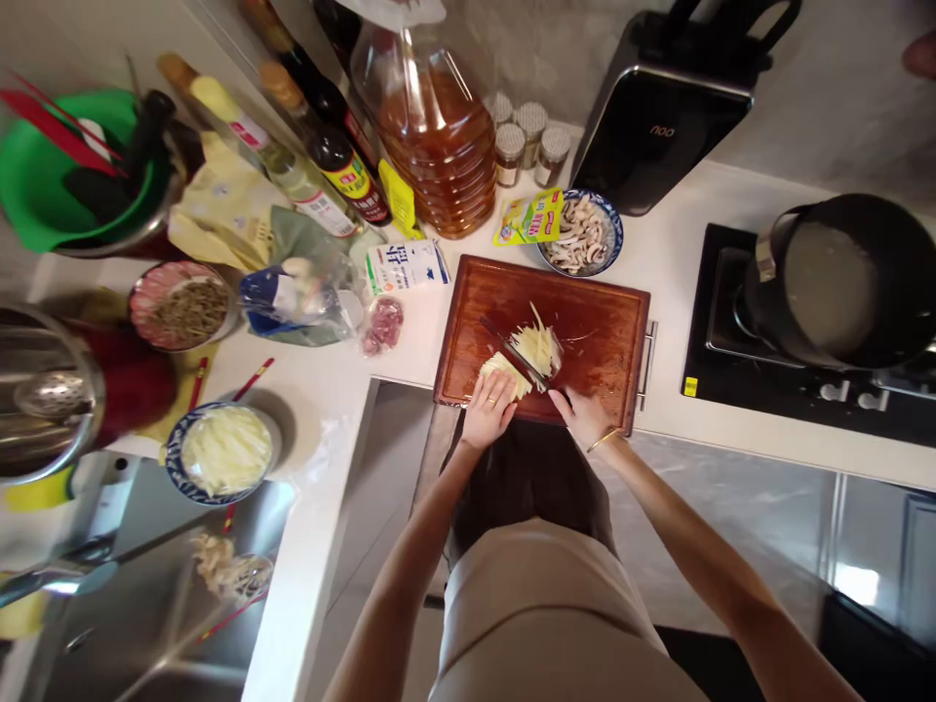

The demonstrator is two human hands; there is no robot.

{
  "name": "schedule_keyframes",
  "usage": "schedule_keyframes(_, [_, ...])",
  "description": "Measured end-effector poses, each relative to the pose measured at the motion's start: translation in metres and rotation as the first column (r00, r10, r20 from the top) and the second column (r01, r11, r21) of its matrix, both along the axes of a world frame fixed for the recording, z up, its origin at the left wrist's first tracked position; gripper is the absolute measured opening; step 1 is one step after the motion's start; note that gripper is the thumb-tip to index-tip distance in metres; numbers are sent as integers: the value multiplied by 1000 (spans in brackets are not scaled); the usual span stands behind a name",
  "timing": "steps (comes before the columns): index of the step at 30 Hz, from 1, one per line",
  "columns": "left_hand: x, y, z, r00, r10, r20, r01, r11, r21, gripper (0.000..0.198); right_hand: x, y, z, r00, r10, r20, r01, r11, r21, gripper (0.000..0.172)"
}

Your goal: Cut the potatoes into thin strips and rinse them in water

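A wooden cutting board [475,302] lies on the counter in front of me. My left hand [491,408] presses its bent fingers on a stack of pale yellow vegetable slices [516,374] near the board's front edge. My right hand [585,417] is closed round the handle of a kitchen knife [521,359]. The dark blade runs slantwise up to the left, between the slices and a heap of cut shreds [537,341]. Fingers hide most of the handle. The exact kind of vegetable cannot be made out.
Behind the board stand a bowl of sliced mushrooms [589,234], a knife block [658,117] and a large oil jug [446,136]. At right a pot [834,283] sits on the stove [702,341]. Pale shreds fill a bowl [175,458] beside the sink [168,585].
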State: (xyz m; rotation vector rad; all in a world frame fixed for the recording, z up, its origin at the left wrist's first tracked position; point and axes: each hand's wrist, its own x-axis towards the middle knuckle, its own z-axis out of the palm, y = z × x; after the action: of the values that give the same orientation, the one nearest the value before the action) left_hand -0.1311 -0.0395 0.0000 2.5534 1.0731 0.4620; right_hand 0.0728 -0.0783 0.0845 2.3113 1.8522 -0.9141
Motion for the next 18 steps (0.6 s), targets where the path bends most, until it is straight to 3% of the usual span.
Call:
schedule_keyframes(6, [-3,-3,1,997,76,-33,-73,992,99,45,-23,-13,5,992,16,128,-8,998,-59,59])
schedule_keyframes(18, [0,3,-7,995,42,-89,-27,986,165,36,-35,-21,4,981,-74,181,88,994,-69,70])
